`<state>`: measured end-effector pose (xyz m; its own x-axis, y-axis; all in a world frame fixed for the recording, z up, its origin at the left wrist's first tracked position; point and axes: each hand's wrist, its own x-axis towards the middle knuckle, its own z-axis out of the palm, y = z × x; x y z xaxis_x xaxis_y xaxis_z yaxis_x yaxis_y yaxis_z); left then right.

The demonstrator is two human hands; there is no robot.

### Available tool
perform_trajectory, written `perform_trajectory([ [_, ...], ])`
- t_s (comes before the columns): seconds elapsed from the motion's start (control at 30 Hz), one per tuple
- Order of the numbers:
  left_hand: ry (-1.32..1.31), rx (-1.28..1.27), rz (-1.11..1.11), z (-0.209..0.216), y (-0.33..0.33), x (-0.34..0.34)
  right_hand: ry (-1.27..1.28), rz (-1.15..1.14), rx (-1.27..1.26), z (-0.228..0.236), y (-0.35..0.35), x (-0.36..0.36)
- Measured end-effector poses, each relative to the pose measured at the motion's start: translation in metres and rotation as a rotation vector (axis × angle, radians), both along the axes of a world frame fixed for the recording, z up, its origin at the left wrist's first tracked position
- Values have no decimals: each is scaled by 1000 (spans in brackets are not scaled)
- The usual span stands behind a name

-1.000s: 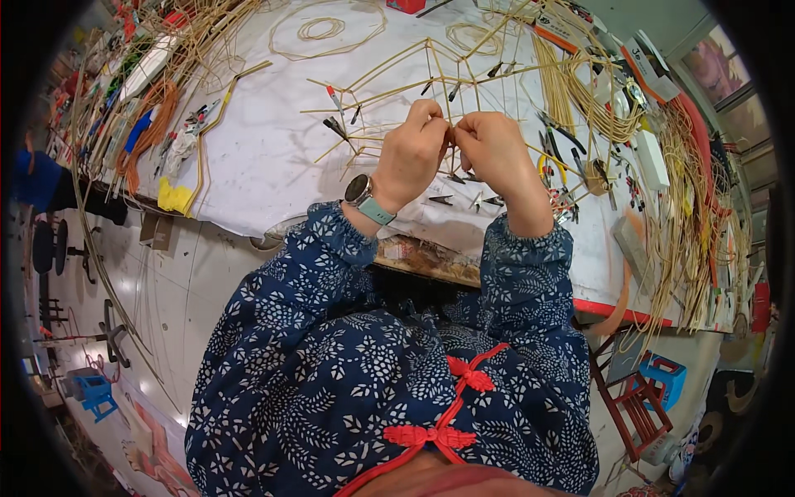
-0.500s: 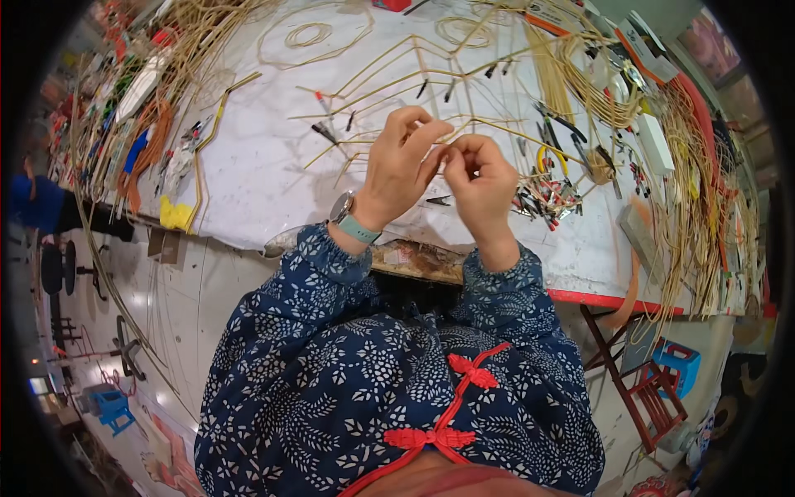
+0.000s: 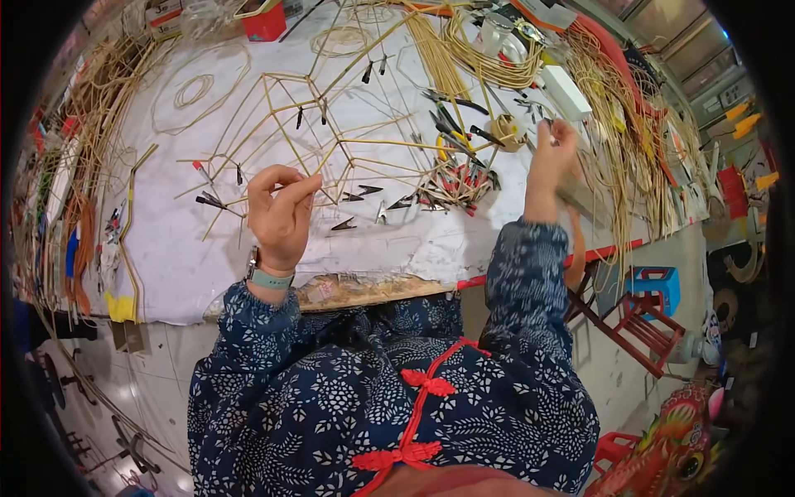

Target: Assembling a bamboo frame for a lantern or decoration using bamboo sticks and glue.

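Observation:
A frame of thin bamboo strips lies on the white-covered table, with small black clips fixed at some places. My left hand is closed in a pinch on the frame, at a near joint. My right hand is raised away from the frame, at the right beside the tape roll. Its fingers are pressed together, and what they hold, if anything, is too small to make out. Between the hands lie a pile of red-tipped clips and several loose black clips.
Pliers lie beyond the clip pile. Coiled bamboo strips and a white box sit at the far right; long loose strips hang over the right edge. A red container stands at the back. Cords crowd the left.
My right hand has left the frame and moved to the right, past the clip pile. My left hand still pinches the frame. The view has swung to the right.

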<state>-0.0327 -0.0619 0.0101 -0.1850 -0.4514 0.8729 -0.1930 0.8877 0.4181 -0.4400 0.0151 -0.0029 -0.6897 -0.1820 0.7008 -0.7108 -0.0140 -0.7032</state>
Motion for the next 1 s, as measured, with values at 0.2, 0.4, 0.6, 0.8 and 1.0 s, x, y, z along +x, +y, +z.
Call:
perform_trajectory([
  [0.2, 39, 58, 42, -8, 6, -3, -65, -128, 713, -64, -36, -79],
  [0.4, 78, 126, -122, -5, 1, 2, -265, 11, 149, -26, 34, -16],
  [0.6, 80, 141, -283, -2, -5, 12, -110, 661, -267, 70, 97, 162],
  [0.8, 75, 158, -321, 0, -8, 16, -394, 818, 434, 55, 62, 263],
  [1.0, 58, 153, -309, 4, -5, 19, -43, 815, 538, 57, 37, 272],
])
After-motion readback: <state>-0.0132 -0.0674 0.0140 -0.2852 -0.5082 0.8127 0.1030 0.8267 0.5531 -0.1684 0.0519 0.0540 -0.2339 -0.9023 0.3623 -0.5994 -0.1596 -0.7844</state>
